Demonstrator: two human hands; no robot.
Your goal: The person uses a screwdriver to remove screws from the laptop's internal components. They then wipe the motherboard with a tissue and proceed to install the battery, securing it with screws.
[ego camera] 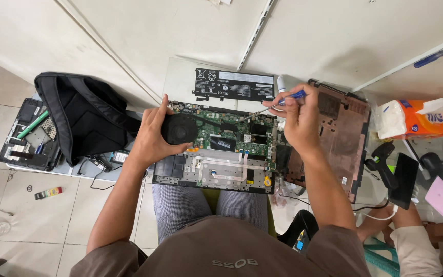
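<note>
An opened grey laptop chassis with exposed green circuit board [221,149] is seen lying across the lap, between both hands. The left hand [152,136] is laid palm-down, fingers curled around one round black cooling fan [179,128] at the board's left corner. The right hand [301,120] is closed around one thin blue-handled screwdriver [275,105], tip angled down-left onto the board. One flat black battery pack [234,84] lies just beyond the chassis.

Matt black plastic fan [179,129], seemingly.
</note>
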